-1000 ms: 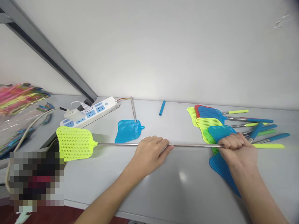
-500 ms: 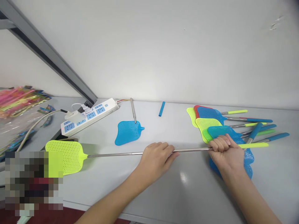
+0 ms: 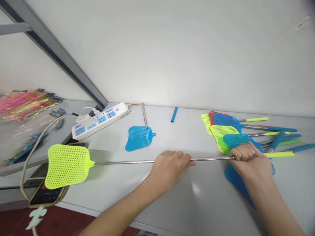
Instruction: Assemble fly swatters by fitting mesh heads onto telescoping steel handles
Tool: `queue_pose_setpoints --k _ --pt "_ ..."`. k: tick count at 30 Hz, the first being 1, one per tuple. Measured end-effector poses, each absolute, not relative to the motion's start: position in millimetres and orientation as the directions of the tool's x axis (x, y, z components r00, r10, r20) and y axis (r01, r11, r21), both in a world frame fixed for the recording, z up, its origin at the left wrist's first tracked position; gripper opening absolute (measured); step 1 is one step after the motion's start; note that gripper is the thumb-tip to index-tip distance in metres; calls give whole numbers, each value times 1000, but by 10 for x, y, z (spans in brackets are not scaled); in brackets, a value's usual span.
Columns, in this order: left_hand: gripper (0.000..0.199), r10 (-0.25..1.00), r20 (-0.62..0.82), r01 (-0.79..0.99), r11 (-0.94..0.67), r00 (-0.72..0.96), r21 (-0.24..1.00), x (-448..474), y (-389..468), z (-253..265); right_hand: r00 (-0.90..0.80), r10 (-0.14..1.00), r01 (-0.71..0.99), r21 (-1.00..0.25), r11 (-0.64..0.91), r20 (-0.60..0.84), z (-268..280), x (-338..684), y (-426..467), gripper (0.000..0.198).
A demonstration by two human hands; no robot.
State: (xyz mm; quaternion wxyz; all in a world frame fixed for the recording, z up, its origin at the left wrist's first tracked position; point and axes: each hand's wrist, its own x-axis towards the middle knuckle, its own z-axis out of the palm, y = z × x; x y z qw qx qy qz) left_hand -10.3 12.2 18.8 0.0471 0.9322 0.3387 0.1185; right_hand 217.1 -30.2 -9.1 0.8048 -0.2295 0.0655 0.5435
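A yellow-green fly swatter [image 3: 67,166] with a long metal rod stretches across the table, its perforated head at the left. Around the middle of the rod my left hand [image 3: 171,168] is closed. My right hand [image 3: 251,162] grips the rod's right end, where the yellow handle begins. Beneath and behind the right hand lies a pile of swatters, among them a teal-blue head [image 3: 235,141] and a yellow head [image 3: 222,132]. Beyond my left hand rest a loose blue swatter head [image 3: 139,137], a metal rod [image 3: 144,114] and a blue handle sleeve [image 3: 174,114].
A white power strip [image 3: 100,121] with plugs stands at the back left. Under the held swatter's head lies a phone [image 3: 46,195] with a cable. Bagged swatters [image 3: 27,103] are at the far left, past a grey metal post [image 3: 61,55]. The wall bounds the table's back.
The camera view has shifted a little, so most things appear farther right. Both hands keep hold of the swatter, and its rod stays stretched between them.
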Motion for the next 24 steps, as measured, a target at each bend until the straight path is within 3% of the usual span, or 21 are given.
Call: queue_pose_setpoints --k 24 --pt "33 666 220 628 -746 713 224 -49 101 158 410 852 -899 -305 315 -326 -56 1854 -256 26"
